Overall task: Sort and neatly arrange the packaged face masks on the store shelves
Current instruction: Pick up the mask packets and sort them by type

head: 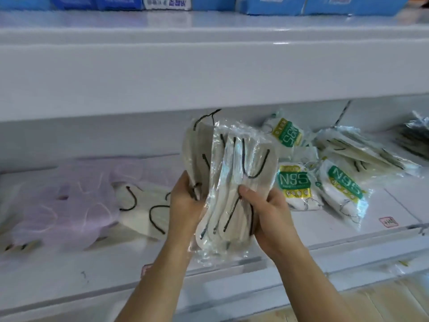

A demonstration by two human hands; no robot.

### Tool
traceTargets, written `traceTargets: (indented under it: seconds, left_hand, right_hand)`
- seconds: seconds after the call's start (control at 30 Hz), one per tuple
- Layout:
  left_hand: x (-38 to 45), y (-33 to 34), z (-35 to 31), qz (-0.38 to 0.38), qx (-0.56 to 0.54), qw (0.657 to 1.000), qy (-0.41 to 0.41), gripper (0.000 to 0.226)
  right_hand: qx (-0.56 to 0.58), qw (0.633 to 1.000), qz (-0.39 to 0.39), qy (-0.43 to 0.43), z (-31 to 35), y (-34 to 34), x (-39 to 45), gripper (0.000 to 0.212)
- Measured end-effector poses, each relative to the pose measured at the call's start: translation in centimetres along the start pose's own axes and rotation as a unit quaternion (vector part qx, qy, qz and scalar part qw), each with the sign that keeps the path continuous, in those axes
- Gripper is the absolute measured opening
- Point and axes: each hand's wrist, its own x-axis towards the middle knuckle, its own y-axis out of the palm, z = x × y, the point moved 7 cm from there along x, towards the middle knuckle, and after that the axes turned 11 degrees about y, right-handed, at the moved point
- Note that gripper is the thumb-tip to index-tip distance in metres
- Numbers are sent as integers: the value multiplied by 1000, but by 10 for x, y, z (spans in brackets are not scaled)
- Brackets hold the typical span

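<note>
White store shelves [209, 73] fill the frame, blue boxes [274, 4] along the top edge. At centre, both hands hold a stack of cream mask packs [236, 180] upright above the lower shelf, probably to square their edges before laying them down. The left hand [185, 203] is curled behind the stack; the right hand [270, 217] has its grip clamped on the front, thumb across the plastic. N95 packs [294, 182] lie jumbled at right, lilac masks [69, 201] at left.

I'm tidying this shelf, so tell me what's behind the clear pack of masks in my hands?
Behind the clear pack, the left hand grips more cream masks with black ear loops. The right hand holds the pack's front. How many masks sit behind is hidden.
</note>
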Motion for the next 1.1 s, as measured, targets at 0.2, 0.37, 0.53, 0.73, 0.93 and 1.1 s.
traceTargets:
  seconds: [0.2, 0.37, 0.53, 0.73, 0.93, 1.1]
  left_hand:
    - [-26, 101, -5, 106, -202, 971, -68, 30]
    - [-48, 207, -7, 177, -252, 939, -155, 16]
    - [-83, 337, -30, 320, -227, 916, -88, 39]
    - [-126, 490, -45, 330, -219, 913, -101, 49]
    - [-172, 615, -51, 337, -280, 865, -243, 49]
    - [-187, 715, -45, 400, -210, 864, -221, 49]
  right_hand:
    - [46, 981, -170, -79, 48, -113, -19, 27]
    - [78, 957, -258, -110, 74, -213, -33, 23]
    - [109, 942, -297, -114, 102, -328, -48, 12]
    - [65, 933, -329, -128, 145, -470, -73, 25]
    - [83, 920, -362, -127, 176, -591, -98, 31]
    - [127, 883, -432, -132, 182, -672, -105, 8]
